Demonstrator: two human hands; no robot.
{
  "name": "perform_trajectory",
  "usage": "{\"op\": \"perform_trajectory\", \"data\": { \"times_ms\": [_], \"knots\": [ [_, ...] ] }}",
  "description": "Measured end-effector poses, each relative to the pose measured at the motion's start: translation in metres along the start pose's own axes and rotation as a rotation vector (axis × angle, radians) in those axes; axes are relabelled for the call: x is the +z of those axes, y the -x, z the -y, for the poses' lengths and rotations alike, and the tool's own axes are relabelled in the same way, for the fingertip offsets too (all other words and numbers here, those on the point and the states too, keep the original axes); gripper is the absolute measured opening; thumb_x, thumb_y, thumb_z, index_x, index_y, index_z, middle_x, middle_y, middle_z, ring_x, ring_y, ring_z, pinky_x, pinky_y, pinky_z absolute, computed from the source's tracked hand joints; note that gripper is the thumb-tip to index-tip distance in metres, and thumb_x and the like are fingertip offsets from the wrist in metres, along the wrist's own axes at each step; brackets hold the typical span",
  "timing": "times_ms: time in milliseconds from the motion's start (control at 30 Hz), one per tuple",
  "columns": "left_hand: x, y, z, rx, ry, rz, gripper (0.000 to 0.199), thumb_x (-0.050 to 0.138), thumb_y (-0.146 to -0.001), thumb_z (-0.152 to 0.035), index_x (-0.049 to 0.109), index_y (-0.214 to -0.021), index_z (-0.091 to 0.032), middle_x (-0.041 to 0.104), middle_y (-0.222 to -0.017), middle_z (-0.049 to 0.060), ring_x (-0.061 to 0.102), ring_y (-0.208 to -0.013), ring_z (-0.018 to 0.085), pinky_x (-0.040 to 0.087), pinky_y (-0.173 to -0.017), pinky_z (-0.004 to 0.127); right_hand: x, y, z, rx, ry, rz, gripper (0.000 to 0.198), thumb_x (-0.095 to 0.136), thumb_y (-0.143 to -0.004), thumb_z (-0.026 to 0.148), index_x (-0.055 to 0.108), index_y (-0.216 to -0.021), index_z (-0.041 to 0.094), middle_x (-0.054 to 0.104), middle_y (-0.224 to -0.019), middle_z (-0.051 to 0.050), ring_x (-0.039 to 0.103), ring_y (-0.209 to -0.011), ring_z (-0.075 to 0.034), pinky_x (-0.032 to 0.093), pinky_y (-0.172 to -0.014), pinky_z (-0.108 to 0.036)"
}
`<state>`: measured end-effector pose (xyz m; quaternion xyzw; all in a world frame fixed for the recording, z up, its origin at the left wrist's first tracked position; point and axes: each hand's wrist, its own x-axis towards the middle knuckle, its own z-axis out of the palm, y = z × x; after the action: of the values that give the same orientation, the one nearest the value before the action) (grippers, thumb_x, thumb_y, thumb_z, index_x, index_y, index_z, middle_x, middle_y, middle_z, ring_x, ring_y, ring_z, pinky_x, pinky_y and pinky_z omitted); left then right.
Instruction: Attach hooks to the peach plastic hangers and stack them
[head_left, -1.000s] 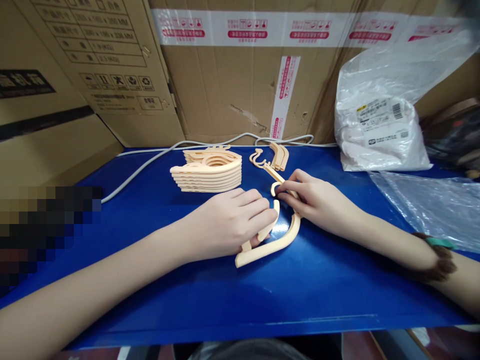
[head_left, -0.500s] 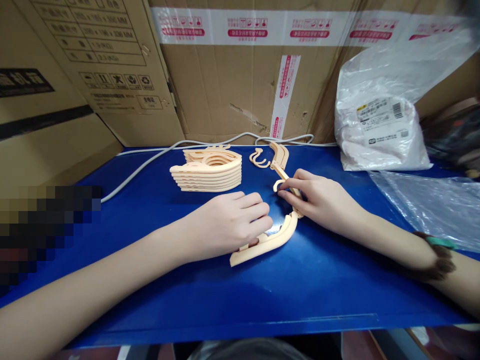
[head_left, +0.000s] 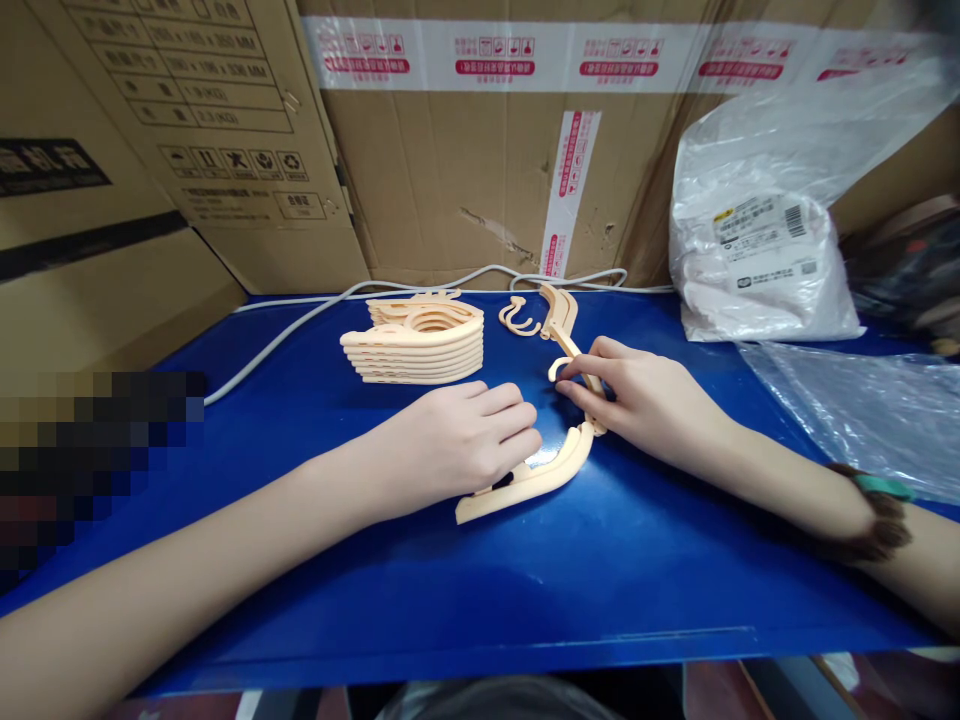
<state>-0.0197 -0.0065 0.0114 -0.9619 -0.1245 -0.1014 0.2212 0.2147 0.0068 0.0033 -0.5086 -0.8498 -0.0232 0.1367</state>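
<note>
A cream plastic folding hanger [head_left: 559, 475] lies across the blue table, its near arm angled toward me and to the left. My left hand [head_left: 480, 440] is closed over that near arm, with the fingertips hidden behind the knuckles. At the hanger's middle bar, my right hand [head_left: 645, 400] pinches beside the small curved hook [head_left: 555, 370]. Beyond it, a curved arm piece [head_left: 559, 308] meets the bar's far end; more cream hooks [head_left: 516, 318] lie just left of it. A neat stack of folded hangers [head_left: 420, 350] sits behind my left hand.
White cable [head_left: 300, 330] runs along the table's back. Cardboard boxes [head_left: 465, 170] wall off the rear and left. At the back right stands a filled white plastic bag [head_left: 765, 260], with a clear plastic sheet [head_left: 862, 410] lying before it.
The near arm's free end has shifted slightly up and left, along with my left hand. My right hand stays almost in place on the middle bar.
</note>
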Motion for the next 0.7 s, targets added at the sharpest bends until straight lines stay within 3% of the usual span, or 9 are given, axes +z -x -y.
{"op": "perform_trajectory", "data": {
  "times_ms": [233, 333, 467, 700],
  "knots": [
    [-0.0014, -0.001, 0.0001, -0.024, 0.036, -0.017, 0.027, 0.038, -0.098, -0.012, 0.061, -0.085, -0.014, 0.064, -0.086, 0.006, 0.057, -0.087, 0.019, 0.044, -0.072, 0.029, -0.0006, 0.0001, 0.0006, -0.002, 0.035, 0.008, 0.029, 0.047, -0.094, 0.038, 0.068, -0.108, 0.025, 0.058, -0.089, -0.004, 0.058, -0.068, -0.015, 0.036, -0.059, -0.027],
    [-0.0035, -0.0025, -0.0007, -0.067, 0.146, -0.01, 0.031, 0.04, -0.099, -0.031, 0.06, -0.083, -0.014, 0.063, -0.081, 0.006, 0.056, -0.08, 0.019, 0.044, -0.07, 0.03, -0.0013, -0.0003, 0.0, -0.01, 0.126, -0.006, 0.027, 0.047, -0.094, 0.037, 0.068, -0.107, 0.025, 0.057, -0.09, -0.004, 0.057, -0.067, -0.016, 0.036, -0.06, -0.029],
    [-0.0069, -0.0036, -0.0026, -0.086, 0.264, 0.03, 0.045, 0.047, -0.091, -0.056, 0.061, -0.085, -0.014, 0.061, -0.078, 0.006, 0.054, -0.074, 0.019, 0.043, -0.065, 0.03, -0.003, -0.0006, -0.0015, -0.051, 0.271, -0.051, 0.026, 0.049, -0.093, 0.033, 0.069, -0.106, 0.024, 0.058, -0.089, -0.006, 0.052, -0.059, -0.015, 0.035, -0.06, -0.03],
    [-0.0023, -0.0021, -0.0026, -0.148, 0.213, 0.021, 0.022, 0.049, -0.093, -0.03, 0.064, -0.092, -0.014, 0.064, -0.084, 0.006, 0.058, -0.081, 0.02, 0.045, -0.07, 0.03, -0.0096, 0.0018, 0.0026, -0.191, 0.254, -0.024, 0.027, 0.046, -0.096, 0.034, 0.071, -0.096, 0.025, 0.061, -0.088, -0.005, 0.053, -0.064, -0.015, 0.035, -0.064, -0.03]
  ]
}}
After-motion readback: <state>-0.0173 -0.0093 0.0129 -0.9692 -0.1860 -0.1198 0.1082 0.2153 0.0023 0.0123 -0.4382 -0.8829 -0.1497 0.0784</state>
